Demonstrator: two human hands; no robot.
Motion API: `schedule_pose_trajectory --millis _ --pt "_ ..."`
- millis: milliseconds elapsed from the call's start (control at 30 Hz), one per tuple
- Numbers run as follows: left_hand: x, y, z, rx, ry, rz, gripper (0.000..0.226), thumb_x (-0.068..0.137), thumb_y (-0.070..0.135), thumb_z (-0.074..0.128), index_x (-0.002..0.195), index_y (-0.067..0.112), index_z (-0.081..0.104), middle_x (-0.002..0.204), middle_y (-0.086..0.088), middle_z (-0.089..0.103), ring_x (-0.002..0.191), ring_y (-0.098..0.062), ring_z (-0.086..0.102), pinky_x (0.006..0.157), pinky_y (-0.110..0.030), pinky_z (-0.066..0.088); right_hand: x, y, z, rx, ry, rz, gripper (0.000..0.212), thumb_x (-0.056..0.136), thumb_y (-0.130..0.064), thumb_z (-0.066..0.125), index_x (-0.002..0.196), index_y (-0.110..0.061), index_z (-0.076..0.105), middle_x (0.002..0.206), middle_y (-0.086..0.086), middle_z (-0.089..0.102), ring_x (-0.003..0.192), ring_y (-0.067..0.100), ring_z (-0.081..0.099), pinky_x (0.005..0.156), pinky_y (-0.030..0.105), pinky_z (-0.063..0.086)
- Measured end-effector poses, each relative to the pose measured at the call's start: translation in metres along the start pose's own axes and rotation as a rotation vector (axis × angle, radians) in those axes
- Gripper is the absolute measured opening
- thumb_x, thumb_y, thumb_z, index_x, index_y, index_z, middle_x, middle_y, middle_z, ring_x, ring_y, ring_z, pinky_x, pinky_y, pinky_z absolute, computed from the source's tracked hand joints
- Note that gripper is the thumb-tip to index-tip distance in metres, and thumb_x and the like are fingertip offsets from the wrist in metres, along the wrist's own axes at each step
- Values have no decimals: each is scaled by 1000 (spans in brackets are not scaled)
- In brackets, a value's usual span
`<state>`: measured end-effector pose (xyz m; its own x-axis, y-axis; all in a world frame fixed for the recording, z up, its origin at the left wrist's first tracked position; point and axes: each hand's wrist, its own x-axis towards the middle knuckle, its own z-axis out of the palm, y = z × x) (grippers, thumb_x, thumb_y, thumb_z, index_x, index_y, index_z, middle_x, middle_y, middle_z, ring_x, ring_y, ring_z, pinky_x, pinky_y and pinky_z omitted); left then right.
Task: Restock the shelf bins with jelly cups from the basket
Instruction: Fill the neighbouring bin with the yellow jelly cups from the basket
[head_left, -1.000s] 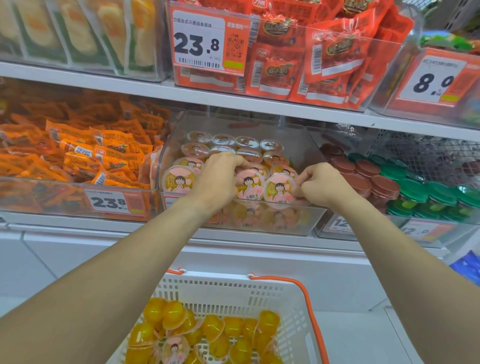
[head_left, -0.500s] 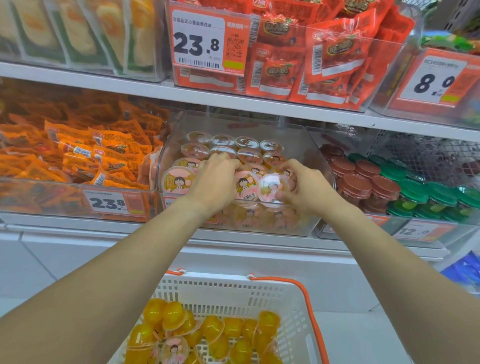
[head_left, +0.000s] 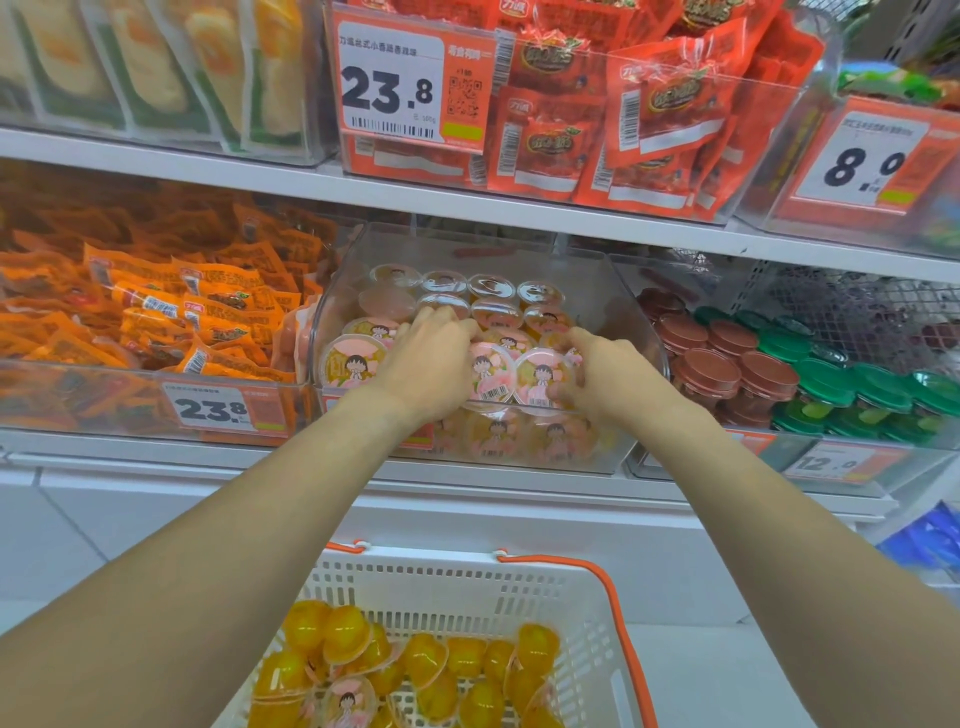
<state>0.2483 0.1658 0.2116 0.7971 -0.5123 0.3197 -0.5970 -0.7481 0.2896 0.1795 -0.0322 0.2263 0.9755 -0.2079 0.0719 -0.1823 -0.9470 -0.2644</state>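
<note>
A clear shelf bin (head_left: 636, 317) on the middle shelf holds rows of jelly cups with pink cartoon lids (head_left: 354, 364). My left hand (head_left: 431, 364) lies palm down on the front-middle cups, with its fingers stretched over them. My right hand (head_left: 605, 376) is at the front right of the bin. Its thumb and curled fingers pinch the edge of a front-row jelly cup (head_left: 540, 379). Below, a white basket (head_left: 467, 579) with an orange handle holds several yellow jelly cups (head_left: 345, 634), most lying lid down.
Left of the bin lies a bin of orange snack packs (head_left: 171, 322). To the right stand red-lidded cups (head_left: 727, 364) and green-lidded cups (head_left: 883, 395). The upper shelf (head_left: 260, 176) carries red packets (head_left: 649, 124) and price tags. A white base panel sits behind the basket.
My right hand moved left from the bin's right edge onto the front-row cups. My left hand spread flatter over the middle cups. The basket has not moved.
</note>
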Motion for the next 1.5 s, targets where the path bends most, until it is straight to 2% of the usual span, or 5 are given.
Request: schedule_pose_trajectory --millis 267,533,933,1167,1500 --pt "1 -10 -28 227 -187 -77 34 93 12 51 126 14 58 120 -11 62 115 -34 53 101 -50 35 2 -12 -3 57 249 -113 39 89 -36 68 122 -16 62 113 11 58 104 30 58 92 39 48" --pt "-1 -29 -34 -108 -63 -29 34 84 -1 70 110 21 73 115 -1 71 108 -19 65 97 -40 52 7 -36 22 -2 87 -243 52 87 -42 66 137 -37 53 129 -7 57 120 27 36 95 43 28" --pt "-5 -44 -19 -398 38 -18 31 91 4 58 102 30 70 99 16 65 110 -16 58 110 -45 38 10 -39 15 55 228 -148 35 86 -58 63 81 -24 62 90 -3 63 113 24 45 91 42 30" --pt "3 -42 -34 58 -56 -59 18 95 33 63 103 21 73 101 0 72 105 -26 59 101 -40 34 6 -38 14 61 187 -152 31 90 -52 60 85 -21 61 79 -12 50 115 26 45 95 42 30" --pt "3 -39 -20 -166 14 118 37 87 -17 58 115 3 72 91 3 48 82 -6 51 90 -14 51 7 -38 20 23 198 -188 30 89 -50 61 110 -28 64 114 -2 62 120 27 42 94 44 31"
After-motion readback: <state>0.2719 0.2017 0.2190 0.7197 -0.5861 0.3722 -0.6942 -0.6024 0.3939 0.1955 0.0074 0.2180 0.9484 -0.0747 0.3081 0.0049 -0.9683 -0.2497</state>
